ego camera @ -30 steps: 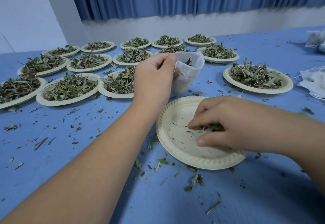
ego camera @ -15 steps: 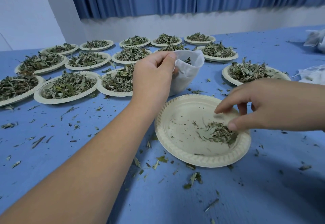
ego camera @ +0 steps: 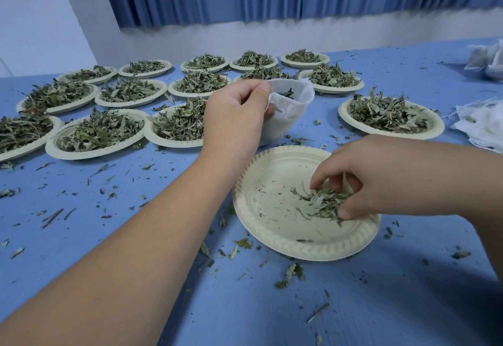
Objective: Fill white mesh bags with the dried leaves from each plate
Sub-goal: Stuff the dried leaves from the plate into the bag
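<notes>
My left hand [ego camera: 234,113] pinches the rim of a white mesh bag [ego camera: 288,109] and holds its mouth open above the table; some leaves show inside. Just in front lies a cream paper plate [ego camera: 266,209] with only a small pile of dried leaves [ego camera: 322,203] left on its right side. My right hand [ego camera: 362,182] reaches down onto that pile, with fingers and thumb curled around the leaves.
Several cream plates heaped with dried leaves [ego camera: 100,130] stand in rows at the back left, and one more plate [ego camera: 392,117] at the right. Loose white mesh bags [ego camera: 481,125] lie at the right edge, filled bags [ego camera: 487,60] further back. Leaf scraps litter the blue table [ego camera: 109,223].
My right hand lifted off the plate, then came back down onto the small leaf pile and closed its fingers around it. My left hand kept the bag in place.
</notes>
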Tool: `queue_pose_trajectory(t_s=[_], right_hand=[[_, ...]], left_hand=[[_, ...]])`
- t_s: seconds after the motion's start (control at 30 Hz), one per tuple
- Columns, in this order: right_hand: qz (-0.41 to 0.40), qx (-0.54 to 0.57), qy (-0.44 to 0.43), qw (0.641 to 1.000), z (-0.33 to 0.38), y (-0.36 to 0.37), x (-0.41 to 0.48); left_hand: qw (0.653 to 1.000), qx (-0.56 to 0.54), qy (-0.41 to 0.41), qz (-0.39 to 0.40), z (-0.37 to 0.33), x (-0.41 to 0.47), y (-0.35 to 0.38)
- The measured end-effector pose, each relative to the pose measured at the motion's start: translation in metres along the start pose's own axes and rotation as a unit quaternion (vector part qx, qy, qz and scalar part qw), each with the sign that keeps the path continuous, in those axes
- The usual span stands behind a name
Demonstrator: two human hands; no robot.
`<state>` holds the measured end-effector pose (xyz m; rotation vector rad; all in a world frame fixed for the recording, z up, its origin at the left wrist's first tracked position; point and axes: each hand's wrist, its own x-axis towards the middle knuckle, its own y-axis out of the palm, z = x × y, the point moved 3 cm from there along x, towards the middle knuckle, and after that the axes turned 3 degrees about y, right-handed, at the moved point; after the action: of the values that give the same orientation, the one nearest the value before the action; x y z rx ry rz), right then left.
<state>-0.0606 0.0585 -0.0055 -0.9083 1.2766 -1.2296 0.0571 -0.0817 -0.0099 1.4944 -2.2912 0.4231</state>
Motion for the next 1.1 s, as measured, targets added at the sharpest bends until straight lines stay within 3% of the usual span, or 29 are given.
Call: queue_pose_trajectory(t_s=[0.23, 0.53, 0.97, 1.1], right_hand=[[-0.014, 0.02, -0.007, 1.0, 0.008, -0.01, -0.009], [-0.071, -0.04, 0.008, 0.997, 0.043, 0.012, -0.005], [0.066, 0.057, -0.048, 0.995, 0.005, -0.009, -0.014], [0.061, 0.043, -0.059, 0.995, 0.009, -0.003, -0.008]], left_hand=[[1.0, 0.006, -0.006, 0.004, 0.001, 0.0, -0.002], [1.0, 0.003, -0.012, 0.005, 0.0, 0.0, -0.001], [1.0, 0.009, -0.009, 0.001, 0.0, 0.001, -0.002], [1.0, 0.01, -0.008, 0.0, 0.0, 0.0, -0.002]])
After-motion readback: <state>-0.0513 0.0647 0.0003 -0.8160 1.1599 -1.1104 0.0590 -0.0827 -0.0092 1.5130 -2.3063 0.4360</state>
